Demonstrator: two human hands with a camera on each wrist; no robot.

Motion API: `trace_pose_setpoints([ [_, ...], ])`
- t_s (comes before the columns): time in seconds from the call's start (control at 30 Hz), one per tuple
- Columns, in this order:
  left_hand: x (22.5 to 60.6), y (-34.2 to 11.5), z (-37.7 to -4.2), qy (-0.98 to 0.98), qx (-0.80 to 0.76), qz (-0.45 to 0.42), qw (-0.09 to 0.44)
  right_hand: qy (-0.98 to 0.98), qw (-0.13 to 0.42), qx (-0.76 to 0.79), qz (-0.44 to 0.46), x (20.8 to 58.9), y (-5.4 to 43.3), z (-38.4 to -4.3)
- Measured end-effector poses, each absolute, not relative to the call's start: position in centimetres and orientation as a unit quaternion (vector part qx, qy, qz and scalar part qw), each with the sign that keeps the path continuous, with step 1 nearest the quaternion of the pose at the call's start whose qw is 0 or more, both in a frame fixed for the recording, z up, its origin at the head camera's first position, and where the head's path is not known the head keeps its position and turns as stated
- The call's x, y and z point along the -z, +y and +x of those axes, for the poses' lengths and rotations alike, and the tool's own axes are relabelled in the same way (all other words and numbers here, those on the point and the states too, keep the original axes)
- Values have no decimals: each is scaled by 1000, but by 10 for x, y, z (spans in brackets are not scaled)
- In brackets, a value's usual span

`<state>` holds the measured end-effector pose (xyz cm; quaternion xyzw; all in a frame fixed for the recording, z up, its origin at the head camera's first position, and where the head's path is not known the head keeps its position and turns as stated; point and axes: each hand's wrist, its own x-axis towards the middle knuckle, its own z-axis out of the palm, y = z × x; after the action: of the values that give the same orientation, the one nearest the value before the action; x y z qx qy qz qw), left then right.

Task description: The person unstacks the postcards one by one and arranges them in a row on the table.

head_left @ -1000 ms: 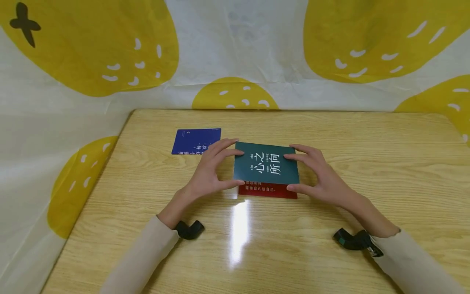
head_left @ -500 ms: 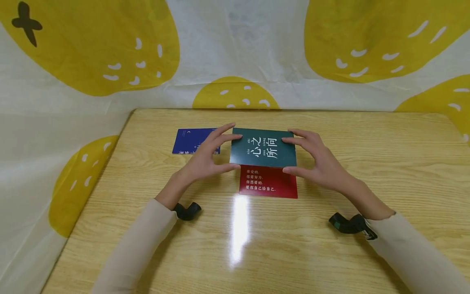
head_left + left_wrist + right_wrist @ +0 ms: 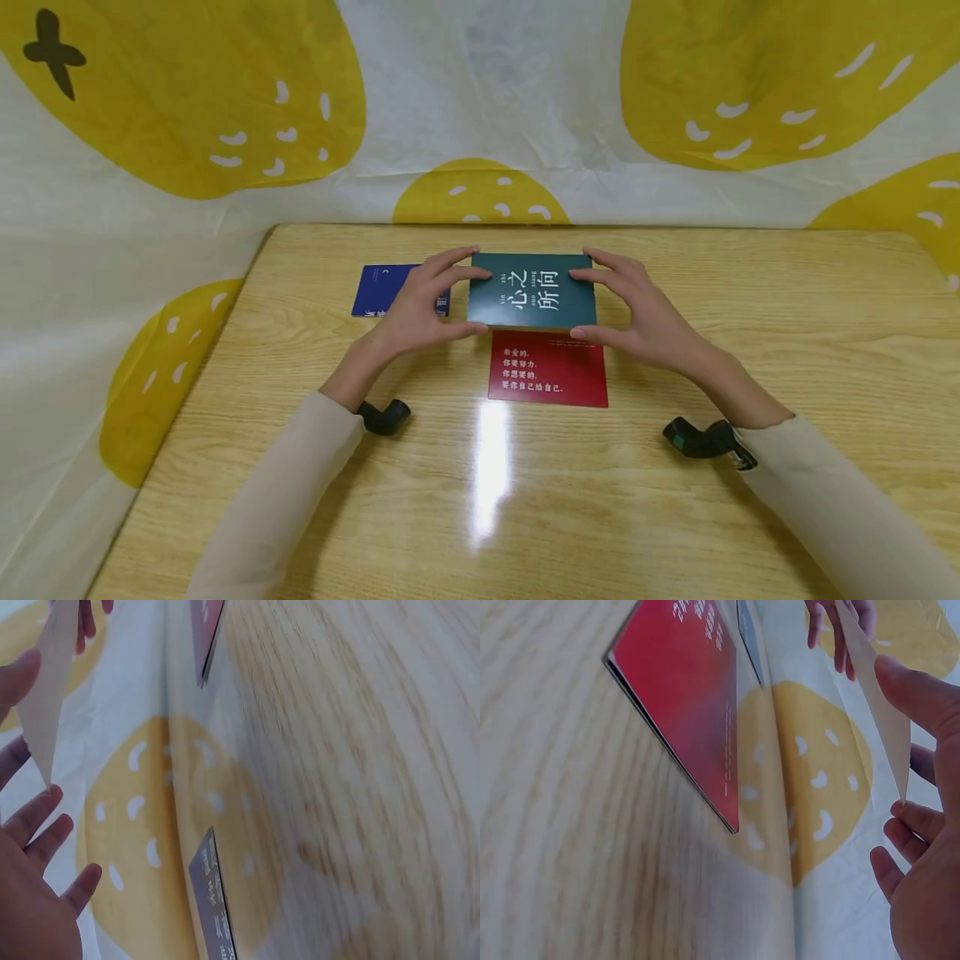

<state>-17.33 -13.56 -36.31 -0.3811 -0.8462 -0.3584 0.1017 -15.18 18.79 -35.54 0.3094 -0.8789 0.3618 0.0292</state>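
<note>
A green card (image 3: 532, 292) with white characters is held level above the table, its far side over the red card's back part. My left hand (image 3: 416, 312) pinches its left end, thumb on the near edge and fingers at the far edge. At the opposite end my right hand (image 3: 641, 312) grips it the same way. Both wrist views show the card's plain pale underside (image 3: 54, 690) and daylight between it and the table. Below lies a red card (image 3: 547, 375) with pale writing; the right wrist view shows the red card (image 3: 686, 697) as a thin stack.
A blue card (image 3: 381, 287) lies at the back left, partly covered by the left hand in the head view. The wooden table (image 3: 750, 283) ends at a white curtain (image 3: 555, 83) with yellow fruit prints. Black wrist mounts (image 3: 386, 417) hang at both cuffs.
Both hands have carried the green card away from me, toward the table's back, and slightly left. More of the red card underneath has come into view.
</note>
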Motion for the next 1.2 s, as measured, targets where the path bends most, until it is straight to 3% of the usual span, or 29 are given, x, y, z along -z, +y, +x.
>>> trace_pose_setpoints([
  [0.47,375,-138,-187,-888,339,-309,21,-886,-6,-348,308,365,182,-176],
  [1.2,384,-141,-203,-930,255,-259,-59,-911,-83,-288,284,387,172,-200],
])
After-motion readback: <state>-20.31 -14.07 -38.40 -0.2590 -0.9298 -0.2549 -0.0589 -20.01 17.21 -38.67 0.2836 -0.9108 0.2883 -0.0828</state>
